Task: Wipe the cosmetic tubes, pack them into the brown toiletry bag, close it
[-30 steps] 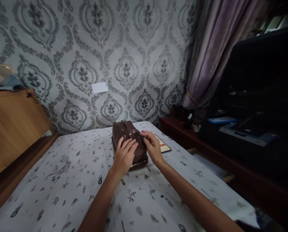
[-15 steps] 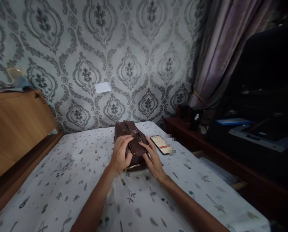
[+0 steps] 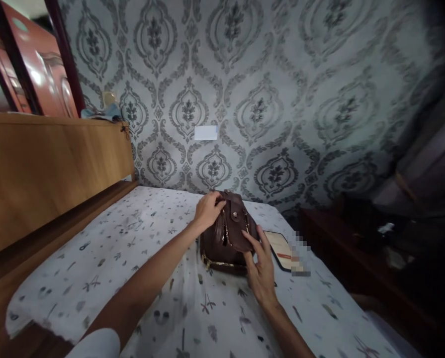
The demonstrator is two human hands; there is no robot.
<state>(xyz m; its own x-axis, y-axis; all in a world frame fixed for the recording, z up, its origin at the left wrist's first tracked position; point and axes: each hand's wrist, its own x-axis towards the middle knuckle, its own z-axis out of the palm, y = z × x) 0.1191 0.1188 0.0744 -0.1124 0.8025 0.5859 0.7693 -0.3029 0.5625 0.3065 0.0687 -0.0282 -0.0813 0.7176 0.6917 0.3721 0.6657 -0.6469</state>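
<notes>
A dark brown leather bag (image 3: 240,231) with gold zippers lies on the patterned white bedsheet. My left hand (image 3: 208,210) is at its upper left side, fingers pinched at the top end of the front pocket's zipper (image 3: 225,233); the zipper's pull is hidden by the fingers. That zipper shows a dark gap lower down. On the lower right of the front pocket, my right hand (image 3: 261,268) grips the rounded edge, its index finger on top and its thumb below. Another gold zipper runs along the bag's near bottom edge.
A phone (image 3: 280,249) with a lit screen lies just right of the bag. Wooden bed board (image 3: 58,164) stands at the left, and patterned wallpaper (image 3: 259,109) rises behind. Dark furniture (image 3: 326,243) borders the sheet on the right.
The view has turned left, so the bag appears farther right. My left hand has moved up along the pocket's zipper towards its top end. My right hand stays at the pocket's lower edge.
</notes>
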